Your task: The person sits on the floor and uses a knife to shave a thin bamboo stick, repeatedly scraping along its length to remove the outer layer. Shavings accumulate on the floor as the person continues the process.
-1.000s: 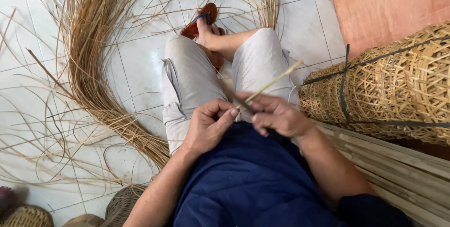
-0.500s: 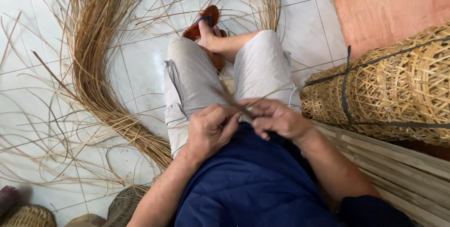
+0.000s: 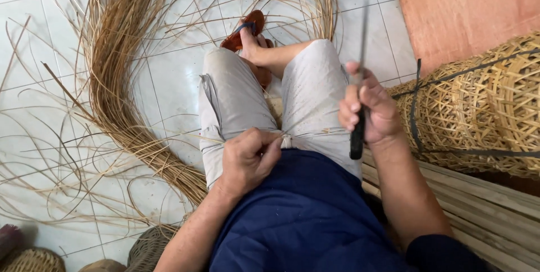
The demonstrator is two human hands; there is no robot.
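A: What is different from a moment back?

B: The right hand has lifted away. Half a second ago both hands were bunched together at the lap; now the right one sits higher, right of centre in the frame, and the two are well apart.

A: What is it gripping?

B: A knife. Its dark handle is clenched in the fist and pokes out below, while the thin blade points up towards the top of the frame and looks blurred.

A: And the other hand?

B: The left hand stays low, just below the middle of the picture, resting on the pale trousers. Thumb and fingers are pinched together on the end of a thin cane strip, which runs off to the left across the thigh.

A: So what do you make of the change?

B: My reading is that a cutting or shaving stroke has ended with the blade pulled clear of the strip, though the cut itself is too small to see.

A: Anything else around?

B: A big sheaf of loose cane strips curves down the left side over the white tiled floor. Woven baskets lie at the right edge, with flat slats beneath them, and a red sandal is at the top centre.
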